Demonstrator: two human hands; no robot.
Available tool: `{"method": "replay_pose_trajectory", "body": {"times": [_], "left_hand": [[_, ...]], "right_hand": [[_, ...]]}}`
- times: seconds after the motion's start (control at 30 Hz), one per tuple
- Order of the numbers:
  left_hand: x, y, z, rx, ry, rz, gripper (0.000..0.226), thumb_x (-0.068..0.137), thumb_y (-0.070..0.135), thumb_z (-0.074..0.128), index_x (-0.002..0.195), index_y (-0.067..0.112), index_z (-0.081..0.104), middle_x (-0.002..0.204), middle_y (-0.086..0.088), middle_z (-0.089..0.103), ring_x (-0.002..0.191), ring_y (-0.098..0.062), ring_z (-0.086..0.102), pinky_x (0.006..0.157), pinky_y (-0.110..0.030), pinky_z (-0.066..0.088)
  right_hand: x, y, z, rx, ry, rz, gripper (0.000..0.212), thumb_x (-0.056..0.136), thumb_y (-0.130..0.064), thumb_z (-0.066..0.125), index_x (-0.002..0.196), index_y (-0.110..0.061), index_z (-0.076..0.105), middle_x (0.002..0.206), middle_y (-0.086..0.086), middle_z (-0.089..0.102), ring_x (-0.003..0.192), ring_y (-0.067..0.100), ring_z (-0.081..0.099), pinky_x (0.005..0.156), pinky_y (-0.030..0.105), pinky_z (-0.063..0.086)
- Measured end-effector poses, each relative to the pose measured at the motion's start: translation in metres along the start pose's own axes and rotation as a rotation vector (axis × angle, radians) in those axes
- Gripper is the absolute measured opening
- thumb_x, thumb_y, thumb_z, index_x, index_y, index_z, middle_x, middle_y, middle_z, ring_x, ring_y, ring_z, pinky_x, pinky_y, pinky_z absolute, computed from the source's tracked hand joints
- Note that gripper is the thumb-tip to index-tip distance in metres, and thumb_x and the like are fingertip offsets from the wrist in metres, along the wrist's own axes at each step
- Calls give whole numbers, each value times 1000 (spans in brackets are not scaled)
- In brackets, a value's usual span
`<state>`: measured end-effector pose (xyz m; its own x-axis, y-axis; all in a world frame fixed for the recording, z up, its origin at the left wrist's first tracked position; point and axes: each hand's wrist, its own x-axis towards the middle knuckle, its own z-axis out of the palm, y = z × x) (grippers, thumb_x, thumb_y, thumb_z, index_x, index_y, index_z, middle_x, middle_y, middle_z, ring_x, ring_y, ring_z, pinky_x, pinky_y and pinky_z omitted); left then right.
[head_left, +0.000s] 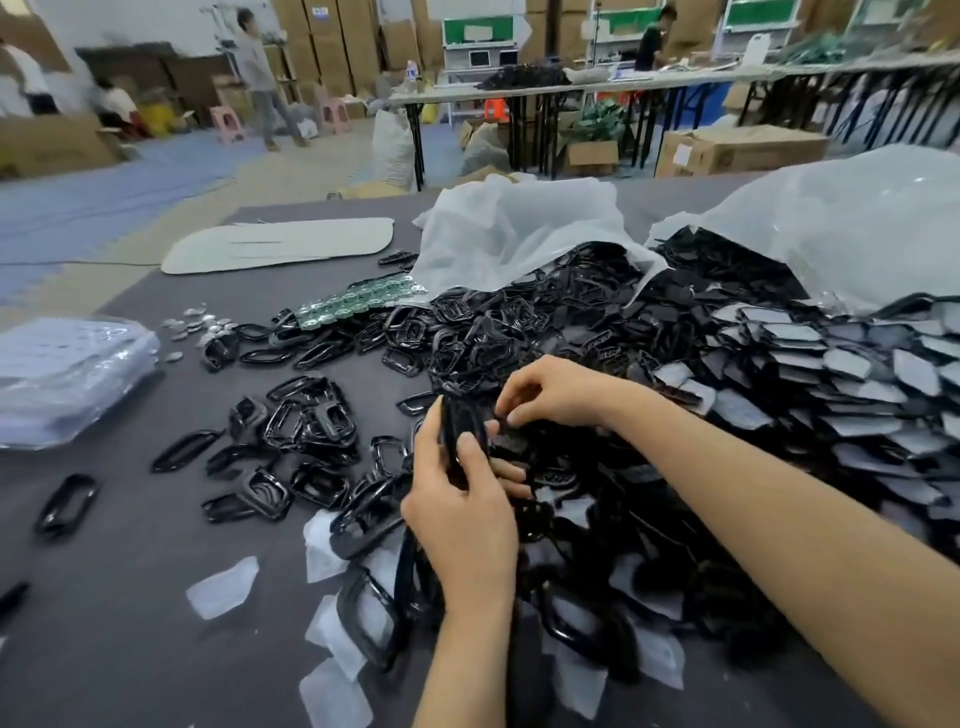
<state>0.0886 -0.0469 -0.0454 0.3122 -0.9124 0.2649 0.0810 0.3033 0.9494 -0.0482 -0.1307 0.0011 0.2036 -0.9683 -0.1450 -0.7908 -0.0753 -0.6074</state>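
Note:
My left hand (460, 512) grips a glossy black plastic frame (453, 434), held upright above the table, thumb on its near face. My right hand (550, 392) has its fingers curled and pinches a small dark flat piece (511, 439) right beside the frame. A big heap of black plastic frames (483, 332) lies behind both hands. Flat black pads with grey backing (841, 364) are stacked in rows to the right.
Loose black frames (306, 421) scatter over the grey table (130, 597). White peeled film scraps (223, 587) lie near the front. Clear plastic bags (519, 234) spill parts at the back; stacked clear sleeves (62, 374) sit left. Small round silver badges (200, 322) and a green-backed sheet (358, 304) lie nearby. People stand far off.

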Motion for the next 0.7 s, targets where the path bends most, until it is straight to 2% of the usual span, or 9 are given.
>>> {"method": "replay_pose_trajectory", "body": {"times": [0.1, 0.17, 0.23, 0.3, 0.43, 0.53, 0.6, 0.7], "left_hand": [[13, -4, -7, -49, 139, -41, 32, 100, 7, 44, 127, 21, 54, 79, 12, 72, 45, -12, 60, 46, -22, 50], [13, -5, -6, -66, 150, -60, 33, 100, 7, 43, 128, 21, 54, 79, 11, 71, 46, -12, 59, 46, -21, 49], [13, -5, -4, -71, 151, -65, 33, 100, 7, 43, 130, 18, 54, 79, 8, 71, 46, -13, 59, 46, -21, 49], [13, -5, -4, -76, 156, -65, 34, 100, 6, 43, 131, 16, 53, 79, 5, 71, 47, -13, 59, 46, -21, 50], [12, -1, -4, -74, 160, -59, 31, 100, 5, 43, 127, 17, 54, 78, 3, 71, 45, -12, 59, 46, -21, 49], [10, 2, -5, -73, 155, -54, 31, 100, 5, 43, 125, 20, 55, 76, 5, 71, 45, -11, 58, 45, -20, 49], [9, 2, -5, -81, 149, -60, 32, 100, 4, 43, 127, 17, 55, 76, 6, 71, 45, -10, 58, 45, -19, 49], [8, 2, -4, -92, 144, -72, 32, 100, 4, 43, 127, 16, 55, 75, 8, 71, 44, -10, 57, 45, -18, 48]], "right_hand": [[7, 2, 0, -74, -75, -3, 17, 81, -11, 74, 98, -15, 74, 97, 7, 72, 93, 20, 65, 89, 30, 49], [4, 4, -4, -87, -119, 10, 16, 80, -13, 75, 95, -19, 73, 88, 1, 71, 85, 15, 64, 83, 26, 49], [-1, 7, -5, -136, -92, 27, 10, 80, -17, 76, 87, -22, 71, 75, -8, 64, 74, 9, 58, 71, 22, 45], [-4, 7, -4, -194, -52, 49, 6, 80, -21, 76, 84, -22, 71, 74, -11, 61, 74, 6, 56, 68, 19, 41], [-8, 4, -3, -273, -48, 89, 8, 82, -20, 74, 89, -17, 74, 84, -3, 65, 84, 12, 57, 75, 23, 42], [-14, 3, -1, -285, -73, 104, 6, 82, -20, 73, 87, -16, 74, 82, -2, 66, 83, 13, 57, 74, 24, 43], [-16, 2, 3, -305, -51, 105, 8, 85, -20, 70, 89, -14, 73, 91, 2, 69, 85, 14, 58, 76, 24, 44], [-19, 1, 9, -342, 26, 130, 4, 86, -24, 67, 87, -21, 68, 100, 3, 68, 99, 22, 61, 91, 36, 49]]}}
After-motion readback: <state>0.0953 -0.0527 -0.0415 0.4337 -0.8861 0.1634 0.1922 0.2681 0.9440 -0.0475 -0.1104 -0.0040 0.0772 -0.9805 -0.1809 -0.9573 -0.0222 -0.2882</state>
